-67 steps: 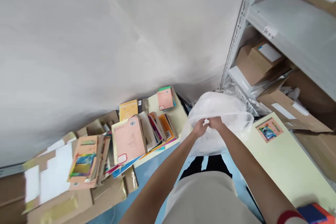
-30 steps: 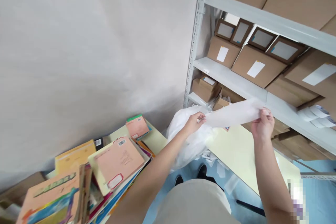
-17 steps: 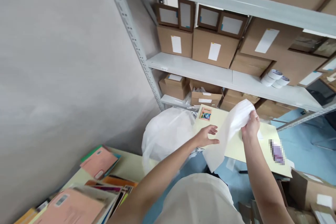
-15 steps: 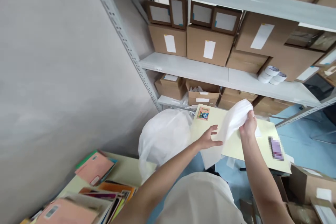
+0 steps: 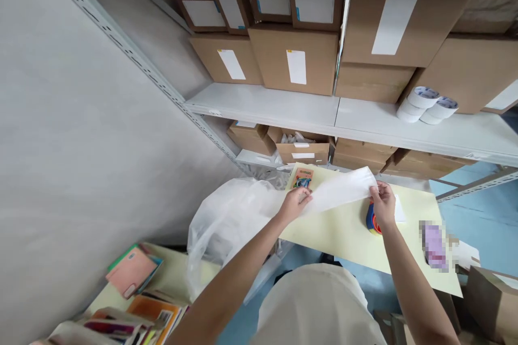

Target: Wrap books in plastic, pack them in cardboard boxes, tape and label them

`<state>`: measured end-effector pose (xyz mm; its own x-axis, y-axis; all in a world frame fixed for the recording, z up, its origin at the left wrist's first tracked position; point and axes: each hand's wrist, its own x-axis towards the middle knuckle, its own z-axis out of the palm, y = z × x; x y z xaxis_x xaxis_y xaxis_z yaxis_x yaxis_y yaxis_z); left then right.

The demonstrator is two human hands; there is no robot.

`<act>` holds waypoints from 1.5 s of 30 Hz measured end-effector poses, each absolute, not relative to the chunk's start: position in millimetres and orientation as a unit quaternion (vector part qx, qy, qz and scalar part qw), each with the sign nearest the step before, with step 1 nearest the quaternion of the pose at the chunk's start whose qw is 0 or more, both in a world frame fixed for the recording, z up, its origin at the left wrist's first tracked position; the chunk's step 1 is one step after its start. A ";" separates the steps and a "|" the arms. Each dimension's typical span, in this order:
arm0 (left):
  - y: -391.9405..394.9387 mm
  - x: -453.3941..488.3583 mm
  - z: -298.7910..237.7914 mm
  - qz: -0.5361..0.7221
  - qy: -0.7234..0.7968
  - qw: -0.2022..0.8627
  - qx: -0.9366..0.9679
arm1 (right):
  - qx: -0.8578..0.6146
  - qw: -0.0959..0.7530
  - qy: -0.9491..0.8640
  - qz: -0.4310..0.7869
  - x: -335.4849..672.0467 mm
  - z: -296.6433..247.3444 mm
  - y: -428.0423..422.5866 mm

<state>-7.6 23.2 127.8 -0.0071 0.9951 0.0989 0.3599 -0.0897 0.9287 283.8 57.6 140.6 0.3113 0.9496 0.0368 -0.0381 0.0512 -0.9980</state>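
Observation:
A thin, whitish packing sheet (image 5: 342, 191) is stretched above the pale yellow table (image 5: 332, 234). My left hand (image 5: 297, 203) pinches its left end, and my right hand (image 5: 383, 202) grips the right end. Just beyond my left fingers lies a small orange picture booklet (image 5: 303, 176), partly covered by that hand. Under my right wrist is a blue and red round object (image 5: 370, 218), half hidden, its kind unclear. A large translucent plastic bag (image 5: 222, 221) bulges to the left of the table, close to my left forearm.
Ahead stands a grey metal shelf (image 5: 299, 108) with cardboard boxes (image 5: 299, 59) and rolls of tape (image 5: 423, 98). Notebooks (image 5: 133, 272) lie on a surface at lower left. A blurred purple item (image 5: 435, 245) is at the table's right, with boxes (image 5: 491, 302) below.
My left hand, open before, has moved left and closed on the sheet. The sheet, upright and curled earlier, now stretches sideways between both hands. The view has shifted.

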 end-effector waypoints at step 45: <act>-17.0 35.8 -11.8 -0.028 0.571 0.367 0.734 | -0.579 -0.045 -0.777 0.245 300.3 -30.7 -1.0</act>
